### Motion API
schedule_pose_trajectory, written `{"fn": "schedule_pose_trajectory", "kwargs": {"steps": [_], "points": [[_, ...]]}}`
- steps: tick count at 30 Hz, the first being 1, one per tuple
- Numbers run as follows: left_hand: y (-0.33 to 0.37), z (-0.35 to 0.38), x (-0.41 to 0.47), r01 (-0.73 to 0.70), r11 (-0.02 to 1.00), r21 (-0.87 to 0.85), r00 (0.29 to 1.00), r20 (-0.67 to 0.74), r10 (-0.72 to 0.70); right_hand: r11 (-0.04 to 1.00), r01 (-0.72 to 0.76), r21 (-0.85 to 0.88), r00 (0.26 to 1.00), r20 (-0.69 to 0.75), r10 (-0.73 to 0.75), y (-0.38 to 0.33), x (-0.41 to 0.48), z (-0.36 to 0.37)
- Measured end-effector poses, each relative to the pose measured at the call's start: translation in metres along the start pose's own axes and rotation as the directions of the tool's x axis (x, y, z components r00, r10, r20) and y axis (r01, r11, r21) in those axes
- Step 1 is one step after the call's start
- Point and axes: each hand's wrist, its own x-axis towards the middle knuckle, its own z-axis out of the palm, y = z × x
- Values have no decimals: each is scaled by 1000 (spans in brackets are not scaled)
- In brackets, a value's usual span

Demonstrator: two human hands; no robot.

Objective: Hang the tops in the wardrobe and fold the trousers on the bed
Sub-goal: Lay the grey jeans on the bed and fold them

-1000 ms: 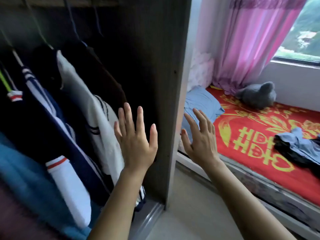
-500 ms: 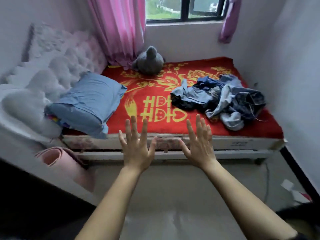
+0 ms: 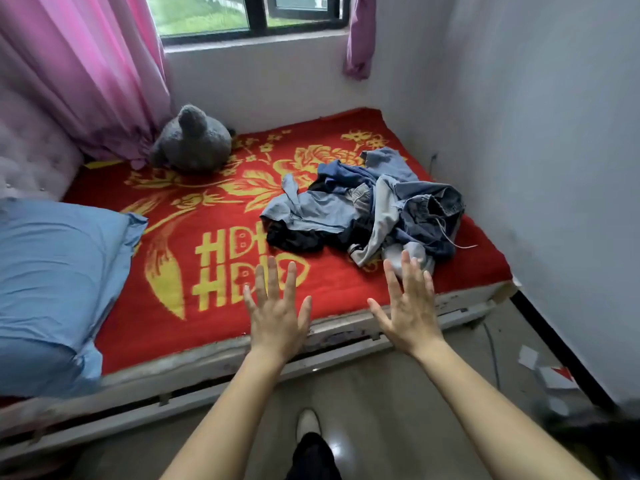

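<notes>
A crumpled heap of denim and blue clothes [image 3: 367, 209] lies on the right half of the bed, on the red and gold blanket [image 3: 214, 237]. My left hand [image 3: 275, 313] is stretched out flat over the bed's front edge, fingers spread, holding nothing. My right hand [image 3: 407, 306] is also flat and empty, its fingertips just short of the heap's near edge. The wardrobe is out of view.
A blue pillow [image 3: 59, 278] fills the bed's left end and a grey plush toy [image 3: 192, 140] sits at the back by the pink curtain [image 3: 79, 71]. A white wall [image 3: 554, 168] bounds the right side. Paper scraps [image 3: 550, 372] lie on the floor there; my foot [image 3: 308, 422] stands below.
The view swung from the wardrobe with hanging tops to the bed, then closer to it. Both hands stayed flat and empty and now reach over the bed's edge near the clothes.
</notes>
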Motion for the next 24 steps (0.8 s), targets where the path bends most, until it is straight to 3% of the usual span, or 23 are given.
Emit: {"fn": "schedule_pose_trajectory", "kwargs": {"steps": [5, 10, 15, 24], "points": [[-1, 1, 130, -54, 997, -56, 998, -27, 53, 999, -27, -30, 999, 28, 28, 9, 125, 6], [-3, 34, 227, -41, 998, -49, 995, 84, 45, 997, -78, 11, 994, 81, 77, 32, 210, 40], [-9, 111, 292, -7, 1000, 24, 976, 216, 2, 999, -41, 10, 970, 241, 37, 78, 273, 124], [-18, 223, 342, 151, 977, 150, 900, 387, -199, 993, -40, 112, 855, 518, -24, 122, 343, 275]]}}
